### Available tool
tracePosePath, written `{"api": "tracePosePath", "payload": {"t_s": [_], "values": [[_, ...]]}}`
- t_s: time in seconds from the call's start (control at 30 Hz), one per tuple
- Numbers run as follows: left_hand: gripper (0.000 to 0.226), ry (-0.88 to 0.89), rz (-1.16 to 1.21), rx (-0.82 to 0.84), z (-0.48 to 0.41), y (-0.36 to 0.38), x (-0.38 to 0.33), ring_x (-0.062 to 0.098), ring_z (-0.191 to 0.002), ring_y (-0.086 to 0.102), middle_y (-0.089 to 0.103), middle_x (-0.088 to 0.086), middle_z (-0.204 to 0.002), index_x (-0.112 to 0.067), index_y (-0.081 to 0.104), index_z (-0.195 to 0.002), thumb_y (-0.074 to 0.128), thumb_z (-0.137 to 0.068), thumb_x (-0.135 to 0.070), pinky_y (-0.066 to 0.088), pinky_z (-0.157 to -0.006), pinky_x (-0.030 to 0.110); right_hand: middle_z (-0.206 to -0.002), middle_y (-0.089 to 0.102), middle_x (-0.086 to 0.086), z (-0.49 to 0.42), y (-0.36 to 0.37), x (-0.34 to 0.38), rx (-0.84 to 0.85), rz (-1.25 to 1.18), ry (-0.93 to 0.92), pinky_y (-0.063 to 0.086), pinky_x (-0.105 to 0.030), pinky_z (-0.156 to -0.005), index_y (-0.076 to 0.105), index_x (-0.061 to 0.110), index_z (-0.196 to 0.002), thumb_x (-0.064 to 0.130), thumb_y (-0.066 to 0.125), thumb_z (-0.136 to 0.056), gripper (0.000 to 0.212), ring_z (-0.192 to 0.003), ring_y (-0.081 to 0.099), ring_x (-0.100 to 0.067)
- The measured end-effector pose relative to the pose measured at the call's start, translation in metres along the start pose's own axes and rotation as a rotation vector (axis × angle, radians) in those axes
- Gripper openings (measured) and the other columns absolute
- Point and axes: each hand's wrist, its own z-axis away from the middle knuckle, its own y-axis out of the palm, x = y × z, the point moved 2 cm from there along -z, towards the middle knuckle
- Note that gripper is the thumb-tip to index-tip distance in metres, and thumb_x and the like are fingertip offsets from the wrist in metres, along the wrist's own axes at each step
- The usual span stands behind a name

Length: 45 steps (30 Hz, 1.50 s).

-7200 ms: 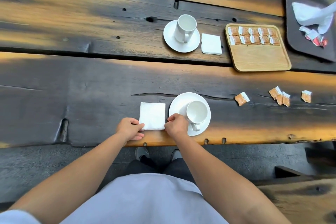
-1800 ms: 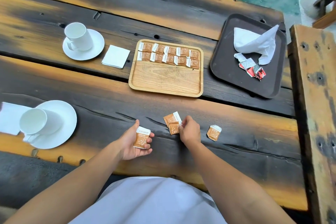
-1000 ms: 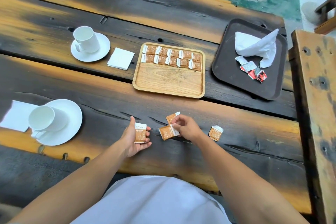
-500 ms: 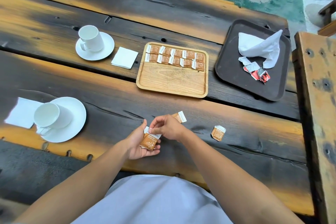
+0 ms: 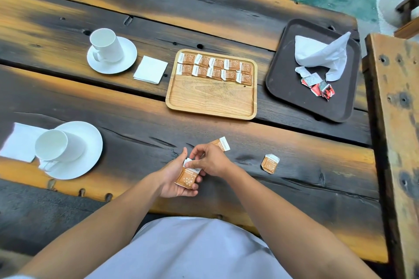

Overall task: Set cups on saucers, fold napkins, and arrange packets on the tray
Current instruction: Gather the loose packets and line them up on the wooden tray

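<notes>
My left hand cups a small stack of orange packets near the table's front edge. My right hand pinches the top of that stack. One loose orange packet lies just beyond my right hand, another to its right. The wooden tray holds two rows of packets along its far side. A white cup lies tipped on the near saucer beside a folded napkin. A far cup stands on its saucer next to a folded napkin.
A dark tray at the right carries a crumpled white napkin and red packets. A raised wooden beam runs along the table's right side. Green carpet shows beyond the far edge.
My right hand picked an orange packet off the table and brought it onto the one in my left hand. The view drifted right, away from the near cup.
</notes>
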Motion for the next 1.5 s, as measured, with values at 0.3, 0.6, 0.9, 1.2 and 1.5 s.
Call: {"api": "tracePosePath", "payload": {"t_s": [0.3, 0.6, 0.9, 1.2, 1.5], "values": [[0.089, -0.027, -0.073, 0.026, -0.007, 0.006, 0.000, 0.021, -0.055, 0.055, 0.058, 0.010, -0.068, -0.006, 0.065, -0.076, 0.029, -0.077, -0.087, 0.053, -0.063, 0.034, -0.055, 0.066, 0.011, -0.001, -0.004, -0.008, 0.023, -0.036, 0.015, 0.044, -0.018, -0.045, 0.067, 0.023, -0.067, 0.018, 0.082, -0.079, 0.020, -0.044, 0.057, -0.009], [0.089, -0.065, -0.064, 0.013, -0.018, 0.008, -0.008, 0.023, -0.055, 0.057, 0.059, 0.011, -0.067, -0.004, 0.068, -0.079, 0.033, -0.076, -0.086, 0.054, -0.064, 0.035, -0.058, 0.068, 0.005, -0.008, -0.014, -0.013, 0.087, -0.106, 0.070, 0.045, -0.020, -0.046, 0.076, 0.022, -0.070, 0.016, 0.080, -0.081, 0.013, -0.044, 0.055, -0.013], [0.084, -0.073, -0.044, -0.013, -0.024, 0.010, -0.019, 0.023, -0.060, 0.057, 0.060, 0.011, -0.072, -0.008, 0.065, -0.079, 0.033, -0.078, -0.086, 0.052, -0.062, 0.033, -0.067, 0.063, 0.003, -0.015, -0.040, -0.021, -0.089, -0.215, 0.234, 0.041, -0.013, -0.048, 0.073, 0.015, -0.086, 0.016, 0.074, -0.087, 0.002, -0.056, 0.052, -0.006], [0.080, -0.081, 0.023, -0.089, -0.034, 0.004, -0.024, 0.019, -0.049, 0.047, 0.053, 0.008, -0.065, -0.008, 0.061, -0.083, 0.037, -0.078, -0.084, 0.049, -0.059, 0.032, -0.109, 0.064, -0.005, -0.028, -0.071, -0.050, -0.460, 0.049, 0.334, 0.047, -0.033, -0.094, 0.062, 0.013, -0.121, 0.027, 0.077, -0.084, 0.042, -0.107, 0.061, -0.022], [0.080, -0.060, 0.063, -0.121, -0.037, -0.001, -0.026, 0.019, -0.047, 0.046, 0.053, 0.008, -0.064, -0.008, 0.061, -0.081, 0.037, -0.079, -0.084, 0.049, -0.056, 0.032, -0.131, 0.031, -0.007, -0.023, -0.038, -0.053, -0.525, 0.445, 0.376, 0.047, -0.043, -0.089, 0.045, 0.021, -0.124, 0.034, 0.078, -0.080, 0.056, -0.124, 0.039, -0.029]]}}
